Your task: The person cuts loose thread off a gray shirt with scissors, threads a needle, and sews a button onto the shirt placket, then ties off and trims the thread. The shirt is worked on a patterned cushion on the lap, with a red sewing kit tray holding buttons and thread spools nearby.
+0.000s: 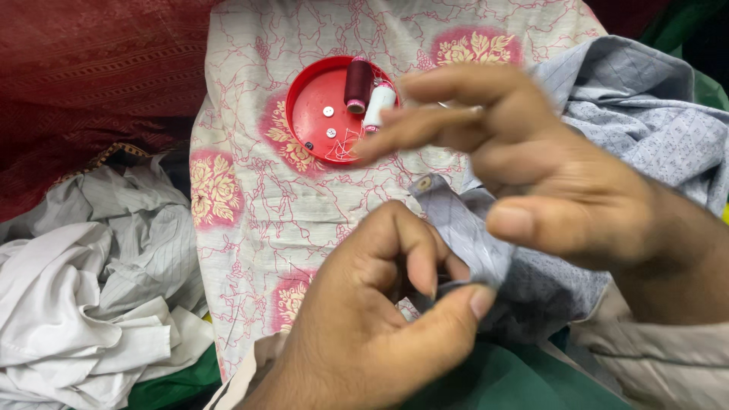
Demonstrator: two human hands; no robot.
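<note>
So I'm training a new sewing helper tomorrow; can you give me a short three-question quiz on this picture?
1. True or false: the left hand pinches the grey cloth.
2. What lies in the red lid? A) scissors B) two spools and a few buttons C) a tape measure
3. Fill in: the right hand is raised above the ____ floral cloth.

Key: 1 true. 2 B: a maroon spool, a white spool and small buttons. 3 pink and cream.
</note>
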